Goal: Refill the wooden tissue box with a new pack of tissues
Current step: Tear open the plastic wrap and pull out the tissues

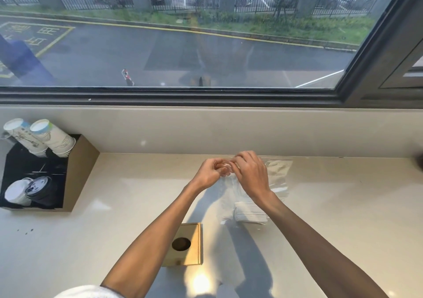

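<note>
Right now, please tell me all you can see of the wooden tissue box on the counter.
The wooden tissue box is a small, light-coloured box that looks like plain wood. Its top face has a round dark hole in the middle and a thin dark line near the right edge. It stands upright and closed on the pale counter, near the person, partly hidden behind the left forearm. No tissue shows in the hole. Neither hand touches it; whether the forearm touches it cannot be told.

Tan wood tissue box [190,245] w/ dark hole; clear wrap, white tissues [250,213]; cream counter [343,206].
</note>
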The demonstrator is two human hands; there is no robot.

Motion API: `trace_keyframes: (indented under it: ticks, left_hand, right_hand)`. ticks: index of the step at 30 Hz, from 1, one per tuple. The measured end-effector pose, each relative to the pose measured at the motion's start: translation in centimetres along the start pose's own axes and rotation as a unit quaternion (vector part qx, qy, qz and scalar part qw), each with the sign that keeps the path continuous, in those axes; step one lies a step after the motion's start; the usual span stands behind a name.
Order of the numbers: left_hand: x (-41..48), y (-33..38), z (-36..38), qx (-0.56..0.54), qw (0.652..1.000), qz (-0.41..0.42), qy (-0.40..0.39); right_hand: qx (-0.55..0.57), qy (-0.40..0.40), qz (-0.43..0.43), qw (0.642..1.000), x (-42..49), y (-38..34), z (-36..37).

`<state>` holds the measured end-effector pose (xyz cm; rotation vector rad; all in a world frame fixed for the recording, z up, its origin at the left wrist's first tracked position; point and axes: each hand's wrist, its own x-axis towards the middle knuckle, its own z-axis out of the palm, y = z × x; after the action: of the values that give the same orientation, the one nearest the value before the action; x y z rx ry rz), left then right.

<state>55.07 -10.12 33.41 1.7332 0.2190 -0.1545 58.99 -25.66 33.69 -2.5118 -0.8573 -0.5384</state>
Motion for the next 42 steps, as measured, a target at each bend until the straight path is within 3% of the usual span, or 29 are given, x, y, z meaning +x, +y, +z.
trace_keyframes:
  ticks: [8, 11, 14, 21, 29, 37, 42]
  left_hand:
    - [0.4, -0.2, 0.0, 0.008, 0.999, -0.013, 0.035]
    - [0.3, 0.1, 0.3, 0.009, 0.999, 0.001, 0.035]
    - [0.4, 0.0, 0.4, 0.01, 1.0, 0.008, 0.027]
    - [0.3, 0.2, 0.9, 0.0, 1.0, 0.023, 0.017]
    - [0.7, 0.1, 2.3, 0.06, 0.995, 0.034, 0.065]
    - [1.0, 0.1, 2.5, 0.108, 0.991, 0.043, 0.059]
    - [0.7, 0.3, 2.3, 0.109, 0.991, 0.069, 0.038]
  right_hand:
    - [0.069, 0.029, 0.113, 0.991, 0.8, 1.1, -2.2]
    - [0.09, 0.008, 0.12, 0.989, 0.0, 1.3, -1.8]
    - [0.031, -0.014, 0.101, 0.994, -1.1, 1.5, -1.0]
    - [-0.039, 0.052, 0.085, 0.994, -1.7, 1.3, -0.6]
    - [-0.064, 0.096, 0.053, 0.992, -0.1, 2.0, -3.0]
    - [-0.008, 0.012, 0.131, 0.991, -2.5, 1.9, -2.0]
    - [0.01, 0.037, 0.154, 0.987, -2.8, 2.4, -1.1]
